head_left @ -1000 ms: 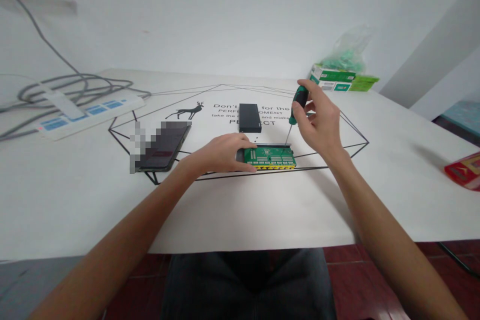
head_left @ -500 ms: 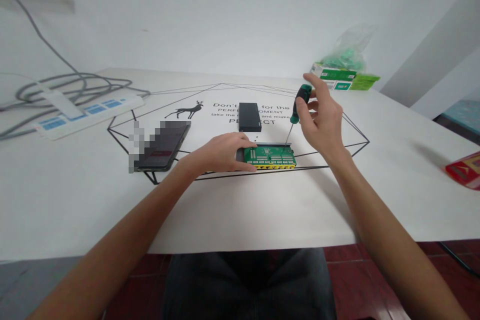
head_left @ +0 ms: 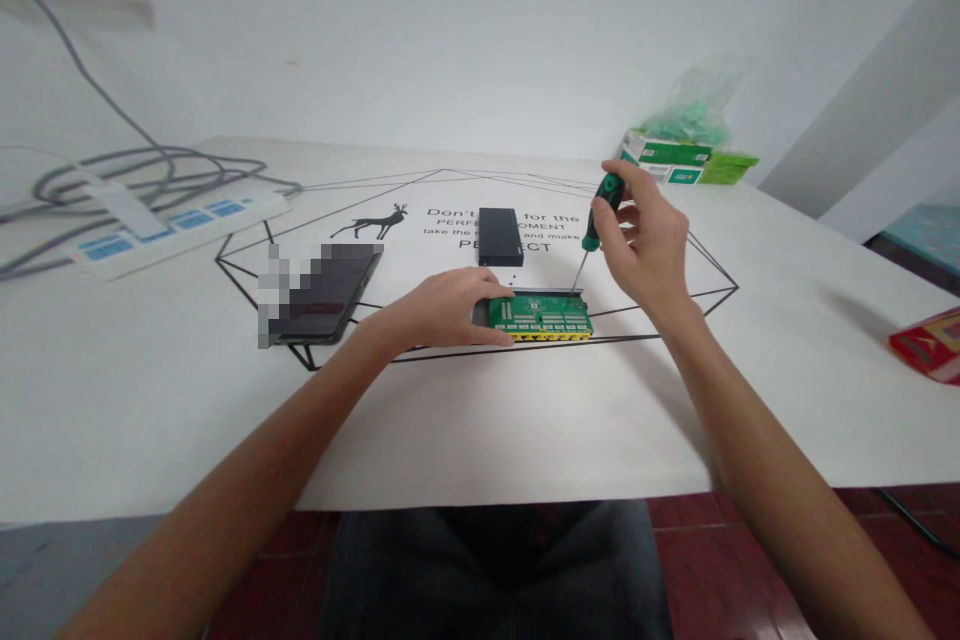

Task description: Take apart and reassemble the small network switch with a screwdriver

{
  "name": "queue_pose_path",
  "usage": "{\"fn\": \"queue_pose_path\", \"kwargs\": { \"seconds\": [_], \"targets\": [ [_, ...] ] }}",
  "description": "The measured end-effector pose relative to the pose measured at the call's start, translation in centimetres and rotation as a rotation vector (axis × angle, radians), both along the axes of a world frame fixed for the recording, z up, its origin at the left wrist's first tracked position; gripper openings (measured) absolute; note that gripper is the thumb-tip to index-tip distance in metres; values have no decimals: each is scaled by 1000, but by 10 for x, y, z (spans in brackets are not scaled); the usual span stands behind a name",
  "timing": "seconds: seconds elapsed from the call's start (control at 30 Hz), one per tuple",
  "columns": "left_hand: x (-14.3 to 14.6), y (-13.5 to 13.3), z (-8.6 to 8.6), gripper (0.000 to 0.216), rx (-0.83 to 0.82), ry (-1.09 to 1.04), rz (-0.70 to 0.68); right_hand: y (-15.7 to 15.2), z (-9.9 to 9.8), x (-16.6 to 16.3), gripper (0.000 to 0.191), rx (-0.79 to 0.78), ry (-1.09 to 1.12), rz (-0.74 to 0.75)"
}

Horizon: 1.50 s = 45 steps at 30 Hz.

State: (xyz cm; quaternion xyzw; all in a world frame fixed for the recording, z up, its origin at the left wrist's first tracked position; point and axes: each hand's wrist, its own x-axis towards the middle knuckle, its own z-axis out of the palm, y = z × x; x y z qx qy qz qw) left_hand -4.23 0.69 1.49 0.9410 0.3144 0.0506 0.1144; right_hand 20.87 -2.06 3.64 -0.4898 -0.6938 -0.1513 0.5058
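Observation:
A green circuit board (head_left: 540, 313) with yellow connectors along its near edge lies on the table, in a dark metal tray. My left hand (head_left: 455, 308) grips its left end, thumb at the near side and fingers at the far side. In my right hand (head_left: 646, 235) is a screwdriver (head_left: 592, 238) with a green and black handle. It leans, its tip down at the board's far right corner. My index finger rests on top of the handle. Behind the board stands a black box-shaped cover (head_left: 500, 237), with tiny screws (head_left: 514, 278) lying just in front of it.
A phone (head_left: 327, 295) lies left of my left hand. Farther left are a white power strip (head_left: 187, 225) and coiled grey cables (head_left: 150, 160). Green and white boxes (head_left: 667, 160) with a plastic bag stand at the back right. A red package (head_left: 930, 345) sits at the right edge.
My right index finger has come down onto the top of the screwdriver handle. The board and my left hand stay in place.

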Motion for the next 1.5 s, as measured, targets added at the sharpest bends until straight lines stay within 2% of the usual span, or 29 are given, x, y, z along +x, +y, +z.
{"fn": "queue_pose_path", "kwargs": {
  "seconds": [1.03, 1.27, 1.5],
  "targets": [
    [0, -4, 0, 66, 7, -19, 5, -4, 6, -5, 35, 19, 47, -16],
    [1, -5, 3, 68, -6, 7, 19, -7, 4, -7, 34, -22, 102, 53],
    [1, -6, 3, 68, -4, 19, 22, -6, 3, -8, 36, 16, 60, -30]
  ]
}}
